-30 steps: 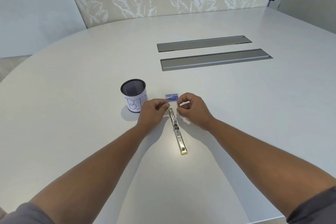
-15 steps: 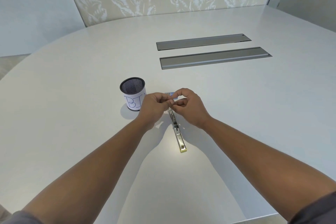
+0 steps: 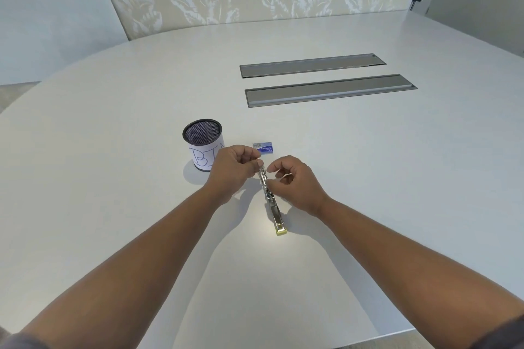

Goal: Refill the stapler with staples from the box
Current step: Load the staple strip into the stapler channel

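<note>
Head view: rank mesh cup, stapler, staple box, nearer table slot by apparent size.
1. Nearer table slot
2. Mesh cup and stapler: too alike, stapler longer, cup bulkier
3. Staple box

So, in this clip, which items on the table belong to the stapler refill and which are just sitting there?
Part of the job:
- stapler, opened out flat on the table
- staple box, just beyond the hands
- left hand and right hand, both at the stapler's far end

Just lying about:
- mesh cup with a paper label
- two grey panels set in the tabletop
</note>
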Motion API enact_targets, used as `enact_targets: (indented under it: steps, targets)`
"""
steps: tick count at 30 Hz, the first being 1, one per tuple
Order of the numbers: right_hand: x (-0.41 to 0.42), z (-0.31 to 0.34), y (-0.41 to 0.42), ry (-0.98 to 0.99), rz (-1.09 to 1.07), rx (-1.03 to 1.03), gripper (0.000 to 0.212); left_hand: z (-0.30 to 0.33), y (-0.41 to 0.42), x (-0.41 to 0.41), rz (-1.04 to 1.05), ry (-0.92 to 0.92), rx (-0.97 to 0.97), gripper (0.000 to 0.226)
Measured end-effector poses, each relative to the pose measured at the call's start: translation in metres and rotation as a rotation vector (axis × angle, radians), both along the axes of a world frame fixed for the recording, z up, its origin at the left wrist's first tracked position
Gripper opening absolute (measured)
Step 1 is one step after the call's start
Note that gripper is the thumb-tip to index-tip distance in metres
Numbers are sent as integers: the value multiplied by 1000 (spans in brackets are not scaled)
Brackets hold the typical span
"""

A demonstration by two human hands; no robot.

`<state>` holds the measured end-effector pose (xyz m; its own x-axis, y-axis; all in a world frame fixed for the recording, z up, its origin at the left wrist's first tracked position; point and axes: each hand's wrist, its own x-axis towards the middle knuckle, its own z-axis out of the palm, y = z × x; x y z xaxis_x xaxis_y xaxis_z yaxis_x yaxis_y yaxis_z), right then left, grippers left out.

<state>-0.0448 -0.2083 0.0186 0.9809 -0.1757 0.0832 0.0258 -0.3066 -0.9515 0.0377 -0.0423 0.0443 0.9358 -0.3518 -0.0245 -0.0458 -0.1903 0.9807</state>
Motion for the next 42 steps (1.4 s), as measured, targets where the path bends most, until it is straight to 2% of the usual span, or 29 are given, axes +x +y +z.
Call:
enact_targets:
  steps: [8, 12, 23, 42]
  targets:
    - [0, -6, 1, -1, 16, -151, 15, -1, -2, 0, -36, -66, 177, 13]
    - [0, -6, 1, -11, 39, -184, 20, -2, -4, 0, -59, -124, 319, 9]
    - [0, -7, 0, -18, 81, -176, 20, 4, -10, 3, -160, -231, 507, 13]
    - [-2, -5, -1, -18, 68, -114, 21, 16, -16, 9, -209, -207, 587, 8]
